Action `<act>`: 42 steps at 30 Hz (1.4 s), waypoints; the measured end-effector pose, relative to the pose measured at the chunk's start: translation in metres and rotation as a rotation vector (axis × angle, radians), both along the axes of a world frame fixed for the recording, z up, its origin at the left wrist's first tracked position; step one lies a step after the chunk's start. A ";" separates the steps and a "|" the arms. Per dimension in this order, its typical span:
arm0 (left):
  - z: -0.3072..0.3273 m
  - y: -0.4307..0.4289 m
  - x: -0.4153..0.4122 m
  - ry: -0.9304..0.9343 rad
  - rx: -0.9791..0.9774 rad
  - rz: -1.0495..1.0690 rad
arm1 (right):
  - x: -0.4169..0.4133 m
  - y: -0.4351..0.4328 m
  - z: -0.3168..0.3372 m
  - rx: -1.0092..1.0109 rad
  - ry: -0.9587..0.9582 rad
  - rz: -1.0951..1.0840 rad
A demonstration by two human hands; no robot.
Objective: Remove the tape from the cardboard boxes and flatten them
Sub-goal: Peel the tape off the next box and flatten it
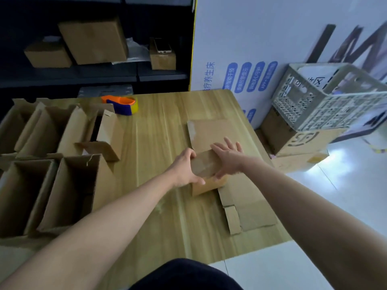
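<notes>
A small brown cardboard box (204, 167) with clear tape on its top stands on the wooden table (159, 130), right of centre. My left hand (184, 167) grips its left end, fingers curled over the top edge and thumb along the near side. My right hand (227, 159) lies on its right side with the fingers spread and fairly straight. The box rests on a pile of flattened cardboard (249, 204) that reaches from the far side of the box to the table's near right edge.
Several open cardboard boxes (52, 181) crowd the left side of the table. An orange and blue tape dispenser (121, 104) lies at the back. Off the right edge stand a grey plastic crate (326, 97) on cartons (297, 141). Dark shelves behind hold more boxes (94, 40).
</notes>
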State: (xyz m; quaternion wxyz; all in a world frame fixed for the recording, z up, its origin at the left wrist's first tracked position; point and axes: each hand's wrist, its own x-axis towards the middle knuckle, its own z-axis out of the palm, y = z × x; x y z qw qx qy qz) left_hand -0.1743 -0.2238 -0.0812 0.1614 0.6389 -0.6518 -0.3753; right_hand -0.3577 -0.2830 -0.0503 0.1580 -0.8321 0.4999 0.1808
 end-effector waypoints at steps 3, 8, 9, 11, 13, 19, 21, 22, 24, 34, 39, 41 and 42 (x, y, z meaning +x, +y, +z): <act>-0.010 0.005 -0.008 0.028 0.010 -0.010 | -0.010 0.008 -0.015 -0.001 -0.012 0.009; -0.019 0.008 -0.004 0.081 -0.049 0.061 | -0.011 0.012 -0.028 -0.017 -0.062 0.016; -0.019 0.008 -0.004 0.056 -0.077 0.069 | -0.010 0.012 -0.028 -0.015 -0.056 0.015; -0.019 0.008 -0.006 0.023 -0.112 0.083 | -0.009 0.011 -0.026 -0.004 -0.040 0.014; -0.019 0.010 -0.008 0.006 -0.132 0.087 | -0.007 0.011 -0.024 0.002 -0.027 0.008; -0.014 0.012 -0.014 -0.018 -0.127 0.089 | -0.005 0.017 -0.019 -0.001 0.006 -0.001; -0.014 0.015 -0.015 -0.026 -0.130 0.067 | -0.003 0.018 -0.018 -0.015 0.016 0.004; -0.015 0.017 -0.015 -0.025 -0.133 0.059 | -0.002 0.018 -0.017 -0.018 0.020 0.006; -0.015 0.021 -0.015 -0.026 -0.144 0.043 | -0.002 0.018 -0.017 -0.017 0.023 0.003; -0.003 0.018 -0.025 -0.260 -0.218 -0.022 | 0.002 0.015 -0.020 -0.016 0.018 -0.007; -0.007 0.020 -0.024 -0.188 -0.145 0.069 | 0.003 0.015 -0.019 -0.019 0.023 -0.008; -0.006 0.019 -0.024 -0.140 -0.114 0.099 | 0.003 0.016 -0.019 -0.016 0.027 -0.011; -0.005 0.019 -0.023 -0.123 -0.102 0.106 | 0.003 0.016 -0.019 -0.018 0.030 -0.011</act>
